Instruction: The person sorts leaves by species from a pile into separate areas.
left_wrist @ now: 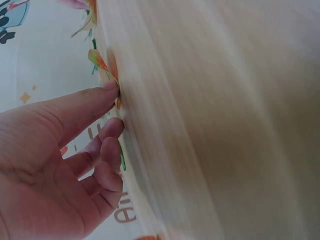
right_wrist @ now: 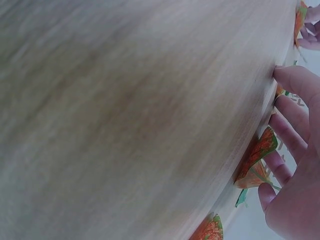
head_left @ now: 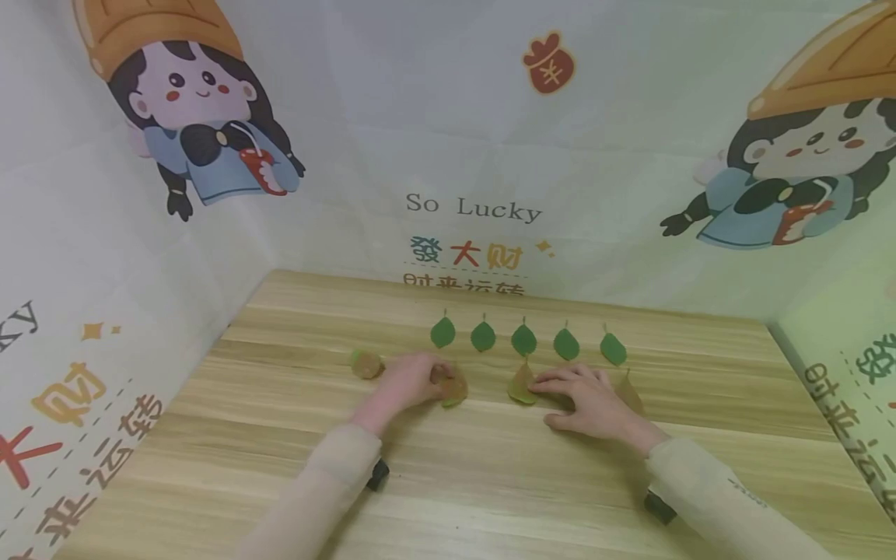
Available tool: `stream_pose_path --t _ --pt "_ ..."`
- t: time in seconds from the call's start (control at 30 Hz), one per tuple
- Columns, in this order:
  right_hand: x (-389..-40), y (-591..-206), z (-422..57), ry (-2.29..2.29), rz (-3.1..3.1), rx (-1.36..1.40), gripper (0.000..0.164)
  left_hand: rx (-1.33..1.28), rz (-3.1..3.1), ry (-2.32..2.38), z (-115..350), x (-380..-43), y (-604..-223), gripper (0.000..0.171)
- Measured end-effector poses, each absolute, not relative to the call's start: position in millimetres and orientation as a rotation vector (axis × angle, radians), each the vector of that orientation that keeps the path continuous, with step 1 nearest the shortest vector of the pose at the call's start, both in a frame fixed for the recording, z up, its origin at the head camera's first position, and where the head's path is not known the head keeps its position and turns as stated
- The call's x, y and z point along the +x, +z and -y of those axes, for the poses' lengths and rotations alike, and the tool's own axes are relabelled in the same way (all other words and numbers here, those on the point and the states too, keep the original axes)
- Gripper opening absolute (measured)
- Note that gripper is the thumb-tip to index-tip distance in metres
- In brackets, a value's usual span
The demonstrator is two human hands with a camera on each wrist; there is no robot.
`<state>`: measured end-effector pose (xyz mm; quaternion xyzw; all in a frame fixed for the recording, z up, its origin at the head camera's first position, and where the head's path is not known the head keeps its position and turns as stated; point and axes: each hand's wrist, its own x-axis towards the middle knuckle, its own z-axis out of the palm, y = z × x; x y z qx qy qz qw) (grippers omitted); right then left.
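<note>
My left hand (head_left: 414, 379) holds the left edge of a brownish leaf (head_left: 456, 387) on the table between thumb and fingertips. In the left wrist view that leaf (left_wrist: 102, 62) curls up past my thumb, while the other fingers bend loosely. My right hand (head_left: 591, 403) has its fingers extended and spread. Its fingertips touch the right edge of another brownish leaf (head_left: 521, 386), thumb held apart. A third brown leaf (head_left: 631, 393) lies partly hidden behind the right hand; the right wrist view shows a curled orange-green leaf (right_wrist: 257, 159) beside its fingers.
Several green leaves, among them one in the middle (head_left: 523, 340), form a row behind the brown ones, stems pointing away. Another brown-green leaf (head_left: 366, 364) lies left of my left hand. Printed cloth (head_left: 350, 179) stands around the wooden table (head_left: 462, 482).
</note>
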<state>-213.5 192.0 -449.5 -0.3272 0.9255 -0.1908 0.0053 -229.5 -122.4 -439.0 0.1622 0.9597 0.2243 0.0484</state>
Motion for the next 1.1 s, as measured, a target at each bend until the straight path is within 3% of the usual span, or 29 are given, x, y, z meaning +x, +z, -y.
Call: stream_pose_path --t 0.63,1.1 --pt "-213.4 -452.5 -190.7 -0.610 -2.929 -1.038 0.045 0.489 -2.896 0.644 86.7 -244.4 -438.5 0.032" --pt "-212.2 -435.4 -170.2 -0.612 -2.956 -1.051 0.057 0.457 -2.898 0.621 84.1 -243.7 -437.7 0.031"
